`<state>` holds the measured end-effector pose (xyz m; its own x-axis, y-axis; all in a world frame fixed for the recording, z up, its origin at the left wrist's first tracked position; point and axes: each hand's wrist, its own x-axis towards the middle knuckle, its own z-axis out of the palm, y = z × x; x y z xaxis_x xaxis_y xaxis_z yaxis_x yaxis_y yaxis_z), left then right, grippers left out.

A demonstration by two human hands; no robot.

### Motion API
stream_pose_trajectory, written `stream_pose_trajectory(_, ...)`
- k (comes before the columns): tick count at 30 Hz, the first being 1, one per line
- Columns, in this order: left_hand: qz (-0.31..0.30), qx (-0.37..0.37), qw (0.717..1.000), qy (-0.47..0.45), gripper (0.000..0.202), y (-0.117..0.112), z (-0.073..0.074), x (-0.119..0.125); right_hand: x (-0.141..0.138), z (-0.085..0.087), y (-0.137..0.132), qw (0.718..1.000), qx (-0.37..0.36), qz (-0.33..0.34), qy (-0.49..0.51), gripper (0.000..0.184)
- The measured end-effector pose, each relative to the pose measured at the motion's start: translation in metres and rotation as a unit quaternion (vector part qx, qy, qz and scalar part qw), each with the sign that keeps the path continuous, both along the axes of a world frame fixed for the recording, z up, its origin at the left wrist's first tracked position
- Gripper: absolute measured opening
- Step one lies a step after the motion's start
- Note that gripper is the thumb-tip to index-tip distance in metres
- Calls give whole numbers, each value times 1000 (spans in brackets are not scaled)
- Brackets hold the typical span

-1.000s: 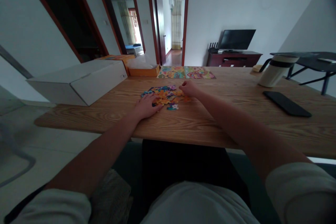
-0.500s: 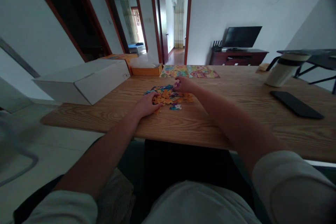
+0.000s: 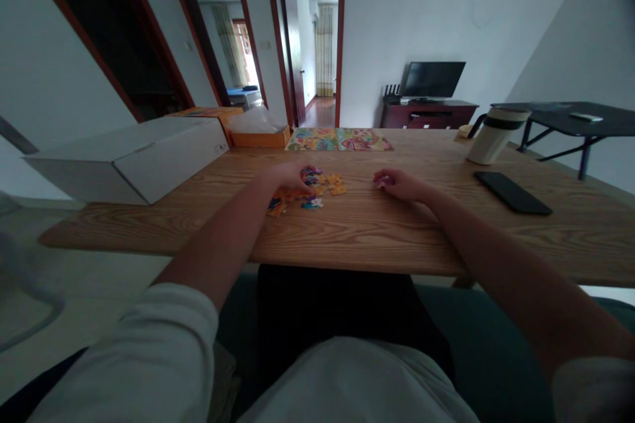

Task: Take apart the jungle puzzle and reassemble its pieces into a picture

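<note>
A heap of loose, colourful puzzle pieces (image 3: pixel 317 186) lies on the wooden table (image 3: pixel 377 231) in front of me. My left hand (image 3: pixel 288 177) rests on the left side of the heap, fingers curled over some pieces. To the right of the heap, my right hand (image 3: pixel 399 184) sits on the table with its fingers pinched on a small pinkish puzzle piece (image 3: pixel 380 181). Two finished puzzle boards (image 3: pixel 338 139) lie side by side further back on the table.
A long white box (image 3: pixel 133 157) lies at the left, with an orange box (image 3: pixel 258 133) behind it. A white mug (image 3: pixel 492 135) and a black phone (image 3: pixel 512 192) are at the right. Beyond the table are open doorways, a TV on a cabinet (image 3: pixel 430 96) and a dark side table (image 3: pixel 570 120).
My right hand has come away from the heap to the right with a small piece. My left hand has moved further onto the heap. The view has shifted a little.
</note>
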<state>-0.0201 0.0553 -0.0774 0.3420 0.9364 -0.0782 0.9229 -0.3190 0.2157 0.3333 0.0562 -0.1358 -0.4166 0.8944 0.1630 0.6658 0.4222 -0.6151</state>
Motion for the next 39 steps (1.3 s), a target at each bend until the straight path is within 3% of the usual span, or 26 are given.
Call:
stream_pose_trajectory(4, 14, 47, 998, -37, 72, 15, -18, 5, -14, -1, -6, 996, 34, 57, -59, 36)
stream_pose_trajectory(10, -13, 88, 993, -77, 59, -1, -32, -4, -19, -3, -12, 992, 42, 80, -87, 47)
stream_pose_trajectory(16, -39, 111, 986, -121, 61, -9, -29, -1, -14, 4, -18, 993, 30, 21, -110, 51)
stream_pose_trajectory(23, -33, 174, 967, -184, 53, -17, -18, 9, -5, 10, -18, 987, 1, 0, -159, 55)
stream_pose_trajectory(28, 4, 247, 939, -239, 49, -15, -18, 6, -2, 11, -15, 991, 6, 26, -129, 43)
stream_pose_trajectory(34, 90, 313, 901, -286, 45, -7, -17, -6, 0, 10, -11, 993, 8, 44, -113, 46)
stream_pose_trajectory(39, 91, 336, 894, -281, 41, -7, -14, -10, 3, 8, -9, 992, 17, 46, -112, 44)
